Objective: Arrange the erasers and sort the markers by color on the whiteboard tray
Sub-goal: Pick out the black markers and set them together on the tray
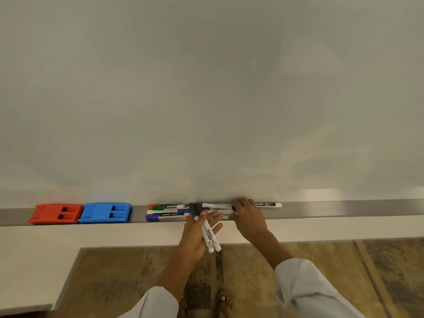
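A red eraser (55, 213) and a blue eraser (104, 213) lie side by side at the left of the metal tray (344, 208). Right of them sits a pile of markers (168, 212) with red, green and blue caps. My left hand (199, 235) is palm up, holding two black-capped markers (206, 228) across its fingers. My right hand (246, 218) rests on white-bodied markers (218, 206) in the tray; its fingers hide whether it grips one. A black marker (268, 204) pokes out to the right of that hand.
The whiteboard (206, 88) fills the view above the tray. A pale ledge (114, 235) runs below the tray and widens into a counter at the left. Patterned carpet and a bare foot (226, 304) show below.
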`<state>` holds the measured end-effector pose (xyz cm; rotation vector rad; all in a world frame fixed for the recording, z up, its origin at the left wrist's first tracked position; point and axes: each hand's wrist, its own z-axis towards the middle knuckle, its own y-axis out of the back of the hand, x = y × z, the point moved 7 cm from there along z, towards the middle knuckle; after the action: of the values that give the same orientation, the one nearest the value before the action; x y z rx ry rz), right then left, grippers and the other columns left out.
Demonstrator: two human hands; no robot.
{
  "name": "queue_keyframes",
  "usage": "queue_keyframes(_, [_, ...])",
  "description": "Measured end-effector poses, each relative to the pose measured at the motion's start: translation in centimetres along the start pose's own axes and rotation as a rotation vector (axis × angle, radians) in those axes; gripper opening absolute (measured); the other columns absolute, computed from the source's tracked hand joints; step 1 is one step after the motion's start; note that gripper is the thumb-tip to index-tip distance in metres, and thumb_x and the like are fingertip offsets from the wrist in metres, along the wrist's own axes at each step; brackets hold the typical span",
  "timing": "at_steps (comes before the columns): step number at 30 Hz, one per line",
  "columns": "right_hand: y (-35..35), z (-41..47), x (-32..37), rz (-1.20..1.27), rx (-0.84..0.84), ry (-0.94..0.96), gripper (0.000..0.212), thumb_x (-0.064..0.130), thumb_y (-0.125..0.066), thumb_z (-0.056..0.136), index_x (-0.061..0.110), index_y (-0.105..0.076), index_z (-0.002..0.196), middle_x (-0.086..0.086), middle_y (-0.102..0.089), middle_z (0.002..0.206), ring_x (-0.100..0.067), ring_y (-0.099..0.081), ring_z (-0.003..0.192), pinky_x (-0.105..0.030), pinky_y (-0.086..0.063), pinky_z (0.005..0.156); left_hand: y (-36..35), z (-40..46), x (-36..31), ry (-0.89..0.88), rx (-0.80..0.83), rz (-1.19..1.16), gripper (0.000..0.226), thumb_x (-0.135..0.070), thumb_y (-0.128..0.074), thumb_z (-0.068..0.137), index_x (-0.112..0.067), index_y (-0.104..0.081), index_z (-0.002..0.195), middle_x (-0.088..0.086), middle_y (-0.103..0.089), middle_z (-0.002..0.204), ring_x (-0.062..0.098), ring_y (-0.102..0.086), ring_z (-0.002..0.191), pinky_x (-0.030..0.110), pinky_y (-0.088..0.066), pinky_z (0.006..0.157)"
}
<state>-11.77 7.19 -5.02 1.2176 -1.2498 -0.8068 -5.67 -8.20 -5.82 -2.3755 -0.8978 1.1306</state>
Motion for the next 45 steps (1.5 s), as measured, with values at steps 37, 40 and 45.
queue_keyframes(37, [6.4,-8.0,-5.7,1.041,-0.42,-0.364,0.021,0.041,-0.056,0.093,0.031,-0.068,0.106,0.011,-0.072,0.103,-0.004,-0.07,0.09,-0.025,-0.06,0.079,-9.3,0.4,4.6,-0.065,0.055,0.289,0.028,-0.028,-0.063,0.088,-0.013,-0.064,0.111,0.012,-0.075,0.103,0.027,-0.073,0.093,0.037,-0.059,0.076])
queue_keyframes(40, [2.0,-12.7,-7.0,1.351,-0.267,-0.67,0.04,0.06,-0.045,0.087,0.028,-0.066,0.1,0.002,-0.075,0.091,-0.016,-0.074,0.082,-0.035,-0.062,0.07,-12.4,0.5,6.8,-0.041,0.108,0.032,0.017,-0.014,-0.057,0.092,-0.007,-0.063,0.106,0.012,-0.077,0.096,0.027,-0.073,0.096,0.037,-0.06,0.08])
queue_keyframes(45, [2.2,-14.0,-9.8,1.487,-0.524,-0.86,0.043,0.057,-0.044,0.092,0.021,-0.067,0.093,-0.005,-0.075,0.084,-0.021,-0.074,0.078,-0.037,-0.061,0.064,-16.5,-0.4,12.1,0.028,0.094,0.113,0.026,-0.019,-0.054,0.095,-0.011,-0.063,0.118,0.005,-0.075,0.112,0.016,-0.074,0.094,0.034,-0.059,0.076])
